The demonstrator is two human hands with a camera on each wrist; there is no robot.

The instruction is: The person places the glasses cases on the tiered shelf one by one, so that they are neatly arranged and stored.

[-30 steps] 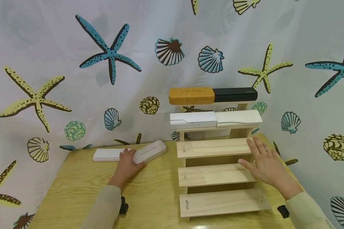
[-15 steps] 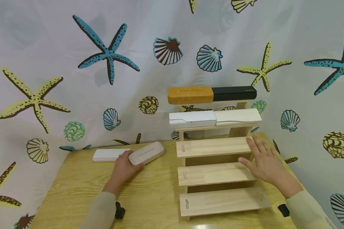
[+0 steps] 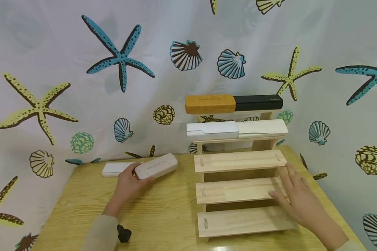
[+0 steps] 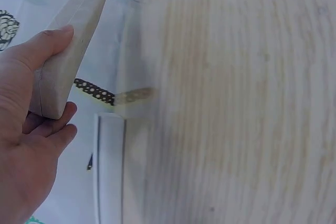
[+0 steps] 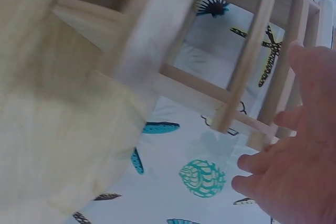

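Note:
My left hand point(image 3: 128, 186) holds a pale beige glasses case point(image 3: 157, 166) by its left end, above the table. In the left wrist view the thumb lies along one side of the beige case point(image 4: 73, 51) and fingers curl under its end. A white case point(image 3: 116, 169) lies on the table just behind that hand. My right hand point(image 3: 301, 202), fingers extended, is at the right side of a stepped wooden rack point(image 3: 238, 191). Its fingertips are near the right end of the middle shelf; whether they touch it I cannot tell.
On the rack's top shelf sit an orange case point(image 3: 210, 104) and a black case point(image 3: 258, 103). One shelf lower are a white case point(image 3: 212, 130) and a cream case point(image 3: 262, 129). A patterned curtain point(image 3: 81, 83) hangs behind the wooden table point(image 3: 163, 219).
My left hand has drawn the beige case left and toward me, lifting it. My right hand has slid back toward me from the middle shelf's right end.

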